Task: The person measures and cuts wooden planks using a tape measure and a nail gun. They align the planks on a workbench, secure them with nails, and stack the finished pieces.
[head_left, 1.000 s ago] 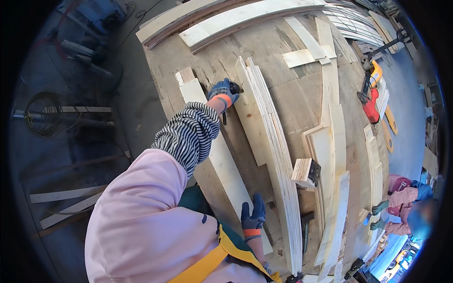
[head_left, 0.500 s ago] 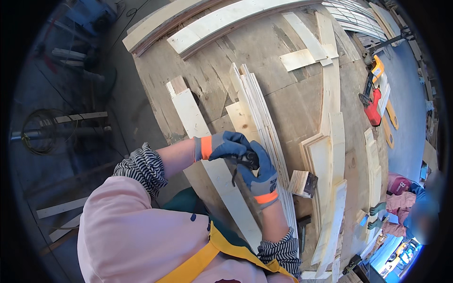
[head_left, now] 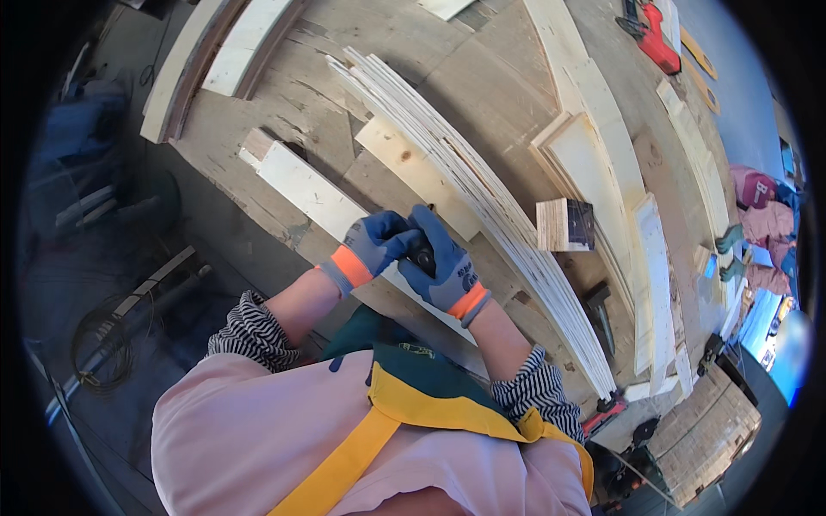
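Observation:
My left hand [head_left: 372,244], in a blue and grey work glove with an orange cuff, is closed, its fingers curled against my right hand. My right hand [head_left: 446,273], gloved alike, is wrapped around a small black object [head_left: 421,257]; only its rounded end shows, so its kind is unclear. Both hands meet in front of my chest, above a long pale wooden strip [head_left: 311,194] on the plywood table. A shorter knotted board [head_left: 411,162] lies just beyond them, beside a stack of thin white strips [head_left: 465,172].
A small wood block with a dark face [head_left: 564,225] stands right of the strips. A hammer-like tool [head_left: 600,315] lies nearer me. More boards [head_left: 602,155], a red tool [head_left: 661,41] and a co-worker's gloved hand [head_left: 730,238] are farther right. Coiled cable [head_left: 101,348] lies at left.
My view has turned, so the table appears shifted and rotated. Both hands stay together on the black object, now drawn closer; the dark strip hanging from it is out of sight.

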Available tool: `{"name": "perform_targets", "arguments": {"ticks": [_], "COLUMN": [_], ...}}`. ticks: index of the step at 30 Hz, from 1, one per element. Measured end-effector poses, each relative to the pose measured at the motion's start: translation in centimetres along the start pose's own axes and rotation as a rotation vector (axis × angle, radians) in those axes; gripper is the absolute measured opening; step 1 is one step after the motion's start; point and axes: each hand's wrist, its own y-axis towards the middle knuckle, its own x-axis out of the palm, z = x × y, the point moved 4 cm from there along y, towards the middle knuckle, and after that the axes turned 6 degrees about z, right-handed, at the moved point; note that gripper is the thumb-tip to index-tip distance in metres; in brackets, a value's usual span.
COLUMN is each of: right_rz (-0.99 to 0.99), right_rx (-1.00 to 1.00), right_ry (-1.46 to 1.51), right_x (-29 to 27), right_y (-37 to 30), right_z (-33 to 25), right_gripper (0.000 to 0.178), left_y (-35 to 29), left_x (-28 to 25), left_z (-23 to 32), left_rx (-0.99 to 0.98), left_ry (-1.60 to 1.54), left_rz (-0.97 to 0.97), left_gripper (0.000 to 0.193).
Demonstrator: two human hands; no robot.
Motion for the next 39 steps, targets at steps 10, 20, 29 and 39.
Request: {"name": "perform_targets", "arguments": {"ticks": [10, 20, 29, 39], "right_rz": [-0.163, 0.073, 0.072, 0.227], "right_rx": [0.393, 0.387, 0.422, 0.731], "right_ry": [-0.533, -0.508, -0.49, -0.485], "right_x": [-6.0, -12.2, -15.2, -26.7], "right_y": [-4.4, -4.4, -6.8, -30.2], "right_z": [4.5, 4.5, 5.5, 14.2], "right_gripper": [0.056, 0.05, 0.048, 0.048], "left_y": [9.1, 21.1, 25.4, 27.2], "left_x": [-13.3, -16.7, -21.9, -19.0], "left_z": [7.2, 8.4, 5.6, 5.7], "left_rx": [0.216, 0.248, 0.428, 0.367], "left_ry": [0.316, 1.246, 1.415, 1.811], "left_rz": [0.404, 0.775, 0.624, 0.701], "left_gripper": [0.031, 0.038, 0.046, 0.048]}}
